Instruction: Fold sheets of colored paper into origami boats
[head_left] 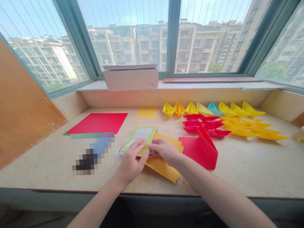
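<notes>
Centrally, flat green-edged packet [139, 133], jagged-ended orange paper [165, 169]

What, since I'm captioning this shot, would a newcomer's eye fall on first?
Probably the folded paper boats, mostly yellow and red, set in rows toward the right rear of the counter, with a single teal one in the back row. Next might come the flat red sheet at the left rear, then the left hand and right hand at a green-edged packet near the centre.
</notes>
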Demonstrator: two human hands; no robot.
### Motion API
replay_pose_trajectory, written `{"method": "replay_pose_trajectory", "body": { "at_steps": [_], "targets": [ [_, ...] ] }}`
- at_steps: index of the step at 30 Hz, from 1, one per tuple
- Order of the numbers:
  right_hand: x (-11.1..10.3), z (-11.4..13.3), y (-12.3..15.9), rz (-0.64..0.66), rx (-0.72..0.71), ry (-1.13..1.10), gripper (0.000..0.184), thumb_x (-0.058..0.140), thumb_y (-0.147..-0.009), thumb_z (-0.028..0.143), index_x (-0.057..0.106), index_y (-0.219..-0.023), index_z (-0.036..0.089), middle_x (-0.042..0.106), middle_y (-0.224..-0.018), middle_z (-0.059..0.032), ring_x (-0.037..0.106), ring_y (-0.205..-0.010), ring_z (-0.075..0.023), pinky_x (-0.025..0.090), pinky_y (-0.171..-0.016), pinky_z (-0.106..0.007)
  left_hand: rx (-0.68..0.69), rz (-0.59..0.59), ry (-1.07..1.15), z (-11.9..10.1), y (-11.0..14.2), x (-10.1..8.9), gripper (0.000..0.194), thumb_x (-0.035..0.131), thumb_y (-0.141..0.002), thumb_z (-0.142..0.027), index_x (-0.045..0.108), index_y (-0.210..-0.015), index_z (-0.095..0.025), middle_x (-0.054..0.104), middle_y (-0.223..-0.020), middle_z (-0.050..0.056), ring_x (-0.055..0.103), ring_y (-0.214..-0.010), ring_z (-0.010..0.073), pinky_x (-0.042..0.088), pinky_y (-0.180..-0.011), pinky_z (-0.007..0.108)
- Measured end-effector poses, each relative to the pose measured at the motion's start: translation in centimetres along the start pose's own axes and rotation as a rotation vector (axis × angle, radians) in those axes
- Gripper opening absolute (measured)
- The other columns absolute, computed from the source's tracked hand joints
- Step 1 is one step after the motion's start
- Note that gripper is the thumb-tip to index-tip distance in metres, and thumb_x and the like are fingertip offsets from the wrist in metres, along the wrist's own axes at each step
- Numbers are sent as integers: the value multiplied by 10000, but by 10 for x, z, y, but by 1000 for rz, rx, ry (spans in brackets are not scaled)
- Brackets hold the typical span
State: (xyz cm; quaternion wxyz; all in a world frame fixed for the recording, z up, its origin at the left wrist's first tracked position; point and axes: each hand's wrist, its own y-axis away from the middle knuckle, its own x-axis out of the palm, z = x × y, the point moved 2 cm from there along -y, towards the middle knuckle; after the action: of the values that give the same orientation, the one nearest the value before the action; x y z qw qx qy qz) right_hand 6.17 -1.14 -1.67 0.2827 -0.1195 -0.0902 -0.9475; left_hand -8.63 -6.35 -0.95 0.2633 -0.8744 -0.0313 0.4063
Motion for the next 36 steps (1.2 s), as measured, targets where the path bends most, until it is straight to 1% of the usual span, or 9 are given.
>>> {"method": "replay_pose_trajectory", "body": {
  "at_steps": [6,11,20,22,25,27,30,32,36],
  "targets": [
    [-7,-3,0,-61,2,-28,245,759,-707,367,724,-846,168,741,-813,-35,668,-657,-157,556,-655,-277,54,-24,-115,6,5,3,434,579,-894,-288,592,-1311,-168,577,-1379,151,529,-1298,304,431,-1103,503],
    [-12,-6,3,-62,6,-25,302,740,-750,440,716,-910,184,753,-861,-43,696,-715,-184,574,-707,-311,55,17,-107,5,5,2,514,633,-867,-308,547,-1361,-197,580,-1374,136,544,-1283,291,433,-1109,462],
    [-13,-4,5,-51,-5,2,262,714,-773,393,685,-931,186,751,-917,-50,714,-768,-208,586,-752,-349,6,-26,-18,2,5,0,365,508,-932,-255,646,-1250,-140,645,-1293,140,601,-1217,263,476,-1074,420],
    [-12,-5,6,-69,-20,-12,343,702,-782,373,636,-1071,200,748,-909,-46,722,-765,-213,589,-755,-360,22,-28,-16,2,4,1,357,467,-953,-244,653,-1237,-135,652,-1285,140,604,-1214,250,474,-1075,412],
    [-12,-6,7,-176,-60,-36,593,722,-763,347,442,-1276,244,735,-814,-8,727,-713,-219,599,-712,-377,28,-49,-10,1,3,0,349,417,-975,-228,665,-1203,-135,676,-1245,135,621,-1187,237,484,-1063,412],
    [-13,-6,8,-241,-96,-22,596,746,-736,360,420,-1224,250,719,-763,11,719,-675,-217,599,-669,-371,18,-71,-9,1,2,0,340,404,-983,-224,668,-1182,-146,693,-1211,125,636,-1162,233,495,-1049,414],
    [-14,-5,8,-243,-135,59,381,758,-713,421,526,-931,213,695,-735,0,697,-647,-201,587,-618,-334,11,-90,-25,3,1,1,330,395,-990,-225,670,-1156,-149,707,-1181,120,650,-1138,230,506,-1032,406],
    [-14,-4,9,-229,-147,152,319,746,-722,443,563,-790,191,678,-718,-11,678,-633,-188,571,-595,-307,8,-95,-43,5,0,1,327,390,-993,-226,672,-1134,-142,713,-1166,124,656,-1124,229,511,-1023,401],
    [-17,-2,11,-233,-166,422,256,681,-796,420,657,-772,166,671,-658,-15,638,-578,-171,501,-540,-269,-12,-109,-54,7,0,2,309,394,-990,-218,678,-1093,-153,725,-1132,113,670,-1087,227,523,-997,402]
  ]
}}
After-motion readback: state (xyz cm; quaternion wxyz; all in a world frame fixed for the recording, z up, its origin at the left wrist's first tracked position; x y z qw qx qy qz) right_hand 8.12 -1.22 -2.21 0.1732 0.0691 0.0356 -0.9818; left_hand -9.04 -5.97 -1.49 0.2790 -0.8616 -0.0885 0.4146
